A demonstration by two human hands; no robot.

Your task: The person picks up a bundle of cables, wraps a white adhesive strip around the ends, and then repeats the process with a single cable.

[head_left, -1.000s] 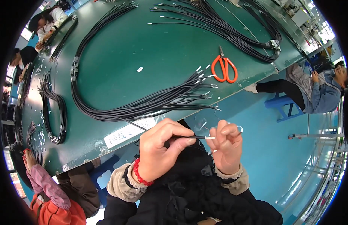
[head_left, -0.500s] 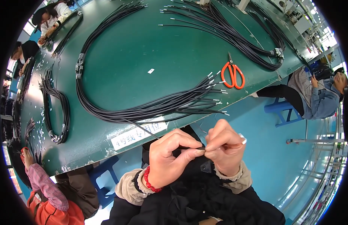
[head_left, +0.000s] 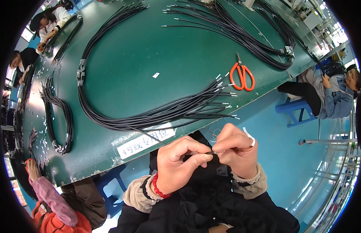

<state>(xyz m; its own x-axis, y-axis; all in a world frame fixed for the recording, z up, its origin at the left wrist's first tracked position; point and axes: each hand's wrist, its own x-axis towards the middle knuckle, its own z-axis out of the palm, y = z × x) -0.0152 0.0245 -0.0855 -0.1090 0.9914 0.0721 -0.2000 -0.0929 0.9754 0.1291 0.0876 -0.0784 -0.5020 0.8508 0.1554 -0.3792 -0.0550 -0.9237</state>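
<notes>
scissors [head_left: 239,65]: 1 | label [head_left: 146,141]: 1 | stools [head_left: 290,110]: 2 | cable bundles [head_left: 149,119]: 5+, far ones unclear

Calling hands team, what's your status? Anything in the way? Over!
Left hand pinching black cable. Right hand pinching near its end, tip hidden. Orange scissors on green table, off to the side; nothing seen blocking.

- Bright indoor light lays pale glare across the left of the long, glossy green table [head_left: 118,83].
- White reflections streak the shiny blue floor [head_left: 277,163] at right.
- Bare left hand [head_left: 178,165] and bare right hand [head_left: 240,150] look fairly crisp.
- Fisheye curvature bends edges near the black rim.
</notes>
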